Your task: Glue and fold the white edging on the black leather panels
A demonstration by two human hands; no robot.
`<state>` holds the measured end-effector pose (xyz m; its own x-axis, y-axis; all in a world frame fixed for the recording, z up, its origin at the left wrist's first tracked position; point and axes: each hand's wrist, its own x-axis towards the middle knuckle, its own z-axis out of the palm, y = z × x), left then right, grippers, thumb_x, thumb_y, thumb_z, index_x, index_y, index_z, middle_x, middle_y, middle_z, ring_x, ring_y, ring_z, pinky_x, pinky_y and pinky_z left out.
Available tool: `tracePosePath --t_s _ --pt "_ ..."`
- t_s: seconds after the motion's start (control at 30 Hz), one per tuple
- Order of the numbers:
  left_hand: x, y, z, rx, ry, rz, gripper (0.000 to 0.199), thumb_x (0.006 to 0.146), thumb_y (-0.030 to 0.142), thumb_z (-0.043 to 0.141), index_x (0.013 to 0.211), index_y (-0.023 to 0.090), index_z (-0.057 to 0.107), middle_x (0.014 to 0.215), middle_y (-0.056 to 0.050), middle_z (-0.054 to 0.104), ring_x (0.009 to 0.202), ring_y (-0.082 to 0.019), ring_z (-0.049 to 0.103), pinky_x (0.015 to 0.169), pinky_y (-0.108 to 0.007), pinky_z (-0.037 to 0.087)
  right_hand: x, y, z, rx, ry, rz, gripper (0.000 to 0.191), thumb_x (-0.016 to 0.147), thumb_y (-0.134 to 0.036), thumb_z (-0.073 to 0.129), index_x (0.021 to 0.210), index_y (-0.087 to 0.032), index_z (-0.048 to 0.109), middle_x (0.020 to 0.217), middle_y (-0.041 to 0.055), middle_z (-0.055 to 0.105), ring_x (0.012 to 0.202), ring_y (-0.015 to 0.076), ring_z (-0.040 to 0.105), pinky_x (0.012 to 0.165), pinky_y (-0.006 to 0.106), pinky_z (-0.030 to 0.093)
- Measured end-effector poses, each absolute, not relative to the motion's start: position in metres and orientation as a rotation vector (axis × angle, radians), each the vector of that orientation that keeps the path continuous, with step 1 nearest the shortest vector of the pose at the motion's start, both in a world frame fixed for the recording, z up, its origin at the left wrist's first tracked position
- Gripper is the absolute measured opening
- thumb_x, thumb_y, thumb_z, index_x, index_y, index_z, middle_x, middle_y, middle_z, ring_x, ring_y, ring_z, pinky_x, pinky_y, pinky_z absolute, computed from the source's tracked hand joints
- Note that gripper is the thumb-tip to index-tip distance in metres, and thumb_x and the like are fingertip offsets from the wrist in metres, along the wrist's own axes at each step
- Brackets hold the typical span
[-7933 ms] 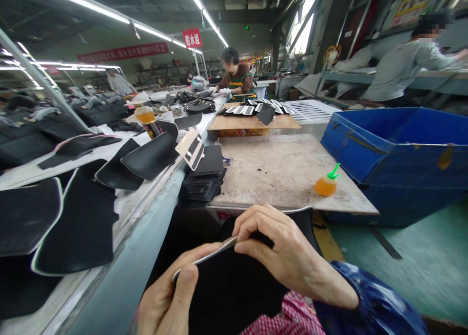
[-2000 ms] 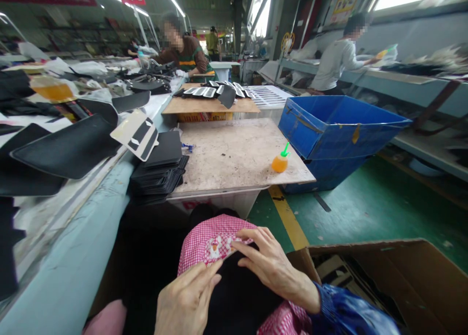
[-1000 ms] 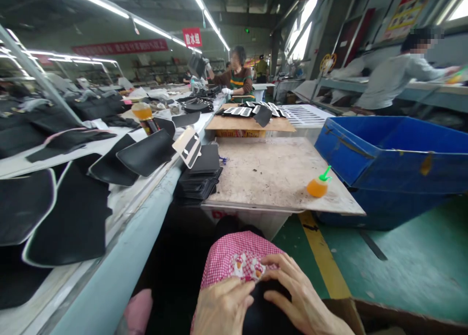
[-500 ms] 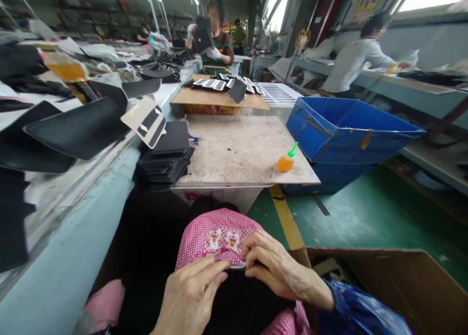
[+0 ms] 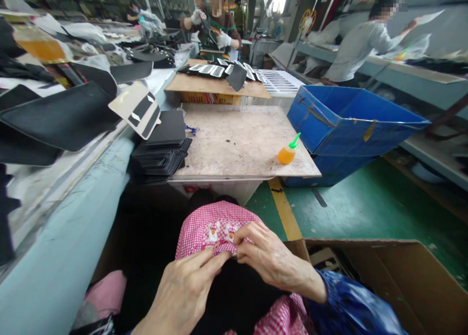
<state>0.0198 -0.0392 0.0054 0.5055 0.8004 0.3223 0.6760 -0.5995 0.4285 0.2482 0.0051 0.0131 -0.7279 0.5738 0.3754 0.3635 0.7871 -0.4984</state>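
Note:
A pink-and-white checked apron (image 5: 215, 213) with two embroidered animal figures lies over my lap. At its near edge, my left hand (image 5: 186, 281) is closed, thumb and forefinger pinching the gathered cloth. Close beside it, my right hand (image 5: 268, 254) also pinches that edge with bent fingers. A thin pale strip shows between the fingertips; what it belongs to is unclear. Dark clothing lies below the hands, and another checked piece of cloth (image 5: 283, 315) shows under my right forearm.
Ahead stands a worn board (image 5: 234, 140) bearing a glue bottle (image 5: 286, 154) with a green nozzle. Left of it is a stack of black sheets (image 5: 161, 154) beside a long workbench (image 5: 84, 208). Blue bin (image 5: 329, 130) and cardboard box (image 5: 395, 276) flank the right. Co-workers stand beyond.
My hands have shifted slightly up and left in view, and the fingertips are closer together. The view has tilted down a little. The co-worker ahead has lowered the black piece; the one at right lifts a white sheet.

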Motion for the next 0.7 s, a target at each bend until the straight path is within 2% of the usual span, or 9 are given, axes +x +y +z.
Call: tracePosePath --t_s 0.17,0.37,0.57,0.7 --pt "0.011 -0.035 0.017 2.419 1.122 0.683 0.033 0.101 0.019 0.036 0.125 0.030 0.057 0.088 0.003 0.069 0.070 -0.012 0.069 0.061 -0.020 0.055 0.248 0.008 0.020 -0.650 -2.392 0.565 0.008 0.098 -0.014 0.051 0.093 -0.017 0.056 0.106 0.0071 0.059 0.098 0.0163 0.054 0.085 0.033 0.048" --pt "0.008 -0.035 0.021 2.445 1.073 0.709 0.036 0.102 0.017 0.034 0.127 0.031 0.056 0.087 0.002 0.069 0.070 -0.011 0.068 0.062 -0.019 0.055 0.248 0.011 0.023 -0.660 -2.369 0.537 0.010 0.098 -0.014 0.050 0.093 -0.018 0.058 0.107 0.0066 0.057 0.099 0.0162 0.055 0.085 0.032 0.049" --pt "0.005 -0.038 0.010 2.459 1.119 0.659 0.034 0.099 0.015 0.041 0.130 0.026 0.052 0.102 -0.001 0.072 0.088 -0.013 0.072 0.076 -0.022 0.058 0.246 0.009 0.017 -0.679 -2.335 0.588 0.005 0.095 -0.014 0.058 0.092 -0.018 0.060 0.107 0.0057 0.057 0.099 0.0157 0.056 0.086 0.032 0.050" --pt "0.006 -0.037 0.013 2.442 1.091 0.629 0.038 0.100 0.016 0.036 0.132 0.031 0.050 0.099 0.001 0.071 0.079 -0.013 0.071 0.070 -0.023 0.058 0.246 0.009 0.014 -0.682 -2.325 0.617 0.005 0.094 -0.014 0.059 0.092 -0.019 0.060 0.107 0.0054 0.057 0.099 0.0155 0.056 0.085 0.031 0.050"
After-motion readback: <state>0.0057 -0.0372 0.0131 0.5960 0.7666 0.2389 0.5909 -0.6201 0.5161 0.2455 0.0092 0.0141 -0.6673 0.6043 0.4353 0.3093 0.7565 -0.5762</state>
